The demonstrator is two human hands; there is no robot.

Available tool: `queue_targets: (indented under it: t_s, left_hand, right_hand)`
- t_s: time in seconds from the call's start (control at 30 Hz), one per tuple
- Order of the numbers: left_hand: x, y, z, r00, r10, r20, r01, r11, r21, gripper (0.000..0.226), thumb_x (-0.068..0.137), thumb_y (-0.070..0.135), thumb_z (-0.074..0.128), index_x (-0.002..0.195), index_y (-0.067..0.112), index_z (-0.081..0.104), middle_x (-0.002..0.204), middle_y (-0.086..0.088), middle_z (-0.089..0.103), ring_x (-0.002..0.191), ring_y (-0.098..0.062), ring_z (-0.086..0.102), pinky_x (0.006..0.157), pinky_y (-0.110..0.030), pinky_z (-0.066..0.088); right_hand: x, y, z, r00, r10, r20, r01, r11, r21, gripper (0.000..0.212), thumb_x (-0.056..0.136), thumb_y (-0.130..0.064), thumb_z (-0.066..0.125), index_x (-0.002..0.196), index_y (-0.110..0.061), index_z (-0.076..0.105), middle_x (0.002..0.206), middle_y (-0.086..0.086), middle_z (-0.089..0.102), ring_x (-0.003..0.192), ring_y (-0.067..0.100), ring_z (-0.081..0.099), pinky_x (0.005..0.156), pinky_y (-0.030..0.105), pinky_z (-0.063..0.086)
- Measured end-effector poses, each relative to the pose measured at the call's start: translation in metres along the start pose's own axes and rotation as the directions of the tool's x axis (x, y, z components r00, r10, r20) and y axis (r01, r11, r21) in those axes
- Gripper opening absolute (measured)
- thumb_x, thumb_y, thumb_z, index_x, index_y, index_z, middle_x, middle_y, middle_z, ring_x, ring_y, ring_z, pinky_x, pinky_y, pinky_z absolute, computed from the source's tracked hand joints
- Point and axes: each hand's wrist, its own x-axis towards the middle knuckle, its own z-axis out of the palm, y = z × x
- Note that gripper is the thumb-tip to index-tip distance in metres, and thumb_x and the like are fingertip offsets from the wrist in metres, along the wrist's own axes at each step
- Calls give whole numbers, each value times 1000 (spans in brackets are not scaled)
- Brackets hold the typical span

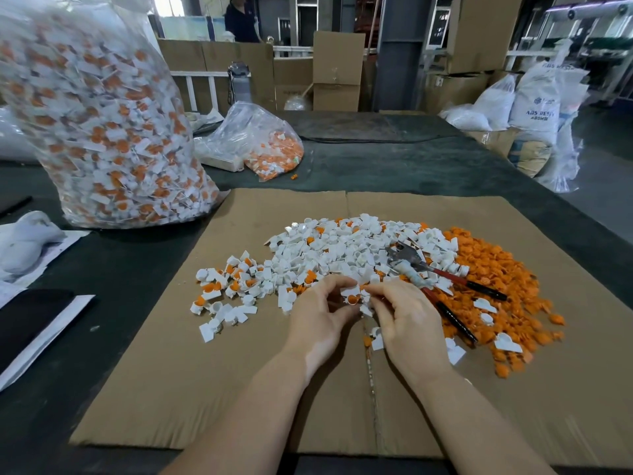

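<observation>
Piece (352, 296): a small white plastic part with an orange cap. It is held between the two hands, just above the near edge of the white pile (342, 248).

Left hand (318, 320): fingers curled, with thumb and fingertips pinching the piece from its left side.

Right hand (404, 323): fingers curled, pinching the piece from its right side (the exact contact is partly hidden by other white bits at the fingertips).

Cardboard (205, 389): a flat sheet on the dark table (120, 269), lying under the hands and both piles.

Orange heap (489, 269): loose caps, right of the white pile and touching it.

Pliers (428, 272): red and black handles, lying across the seam of the two piles, just far-right of the right hand.

Big bag (102, 132): clear and full of white-and-orange parts, standing far left.

Small bag (260, 142): the same contents, lying beyond the cardboard.
</observation>
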Motion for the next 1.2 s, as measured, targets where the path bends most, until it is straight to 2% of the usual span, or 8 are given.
queue_targets:
  t_s: [0.2, 0.47, 0.63, 0.77, 0.87, 0.93, 1.07, 1.2]
  left_hand:
    - [-1, 0, 0, 1000, -1, 6, 1, 1000, 12, 31, 80, 7, 73, 97, 30, 60, 91, 13, 63, 83, -7, 57, 78, -16, 47]
    - [-3, 2, 1, 1000, 8, 21, -10, 994, 104, 33, 80, 12, 73, 94, 36, 57, 86, 15, 59, 78, 0, 55, 70, -5, 40]
    - [-6, 3, -2, 990, -37, -136, 43, 998, 42, 26, 81, 15, 72, 95, 31, 57, 79, 10, 58, 68, 5, 53, 64, -5, 40]
    - [-4, -1, -31, 947, -13, -321, 54, 991, 121, 12, 86, 22, 67, 94, 29, 64, 82, 9, 63, 75, 2, 57, 71, -20, 46]
    - [3, -9, -60, 879, 78, -470, 127, 913, 388, 15, 87, 28, 65, 100, 23, 67, 89, 5, 57, 95, -13, 50, 78, -28, 38]
    - [7, -13, -73, 858, 67, -509, 232, 834, 501, 20, 87, 32, 64, 104, 23, 68, 96, 1, 54, 102, -23, 44, 83, -31, 30]
    - [8, -18, -83, 877, -27, -480, 361, 698, 619, 26, 89, 39, 59, 112, 29, 66, 110, -2, 50, 111, -24, 38, 93, -37, 29]
    - [5, -15, -78, 886, -14, -464, 353, 671, 652, 31, 91, 38, 56, 121, 30, 61, 122, 0, 47, 116, -24, 33, 97, -38, 25]
  right_hand:
    - [-2, -3, -1, 998, -56, -9, 56, 998, -10, 15, 73, 6, 74, 85, -4, 71, 81, 6, 68, 81, 24, 64, 78, 21, 42]
    - [-1, -5, -2, 989, -148, 22, 149, 988, -38, 12, 73, 4, 73, 79, -6, 69, 78, 5, 64, 76, 22, 60, 75, 25, 43]
    - [-2, -1, -1, 993, -121, -8, 121, 992, -43, 12, 75, -2, 74, 85, -5, 68, 82, 5, 64, 80, 20, 61, 78, 20, 43]
    - [-3, 0, 0, 993, -114, -9, 114, 993, -26, 9, 77, -1, 73, 83, -5, 68, 80, 3, 63, 79, 19, 59, 77, 17, 43]
    - [-3, -2, 0, 992, -121, -21, 120, 992, -24, 8, 77, 0, 72, 82, -4, 68, 79, 3, 63, 78, 19, 59, 76, 17, 43]
    - [-2, -3, 0, 991, -134, -29, 134, 991, -21, 8, 77, 1, 72, 82, -3, 68, 79, 3, 63, 78, 19, 59, 77, 17, 43]
    - [-2, -2, 1, 991, -133, -24, 133, 991, -26, 10, 75, 2, 73, 82, -4, 69, 80, 3, 64, 79, 19, 60, 77, 18, 44]
    - [-2, -3, -1, 990, -138, -7, 138, 990, -22, 9, 76, 2, 73, 82, -4, 69, 79, 3, 64, 78, 19, 60, 76, 19, 45]
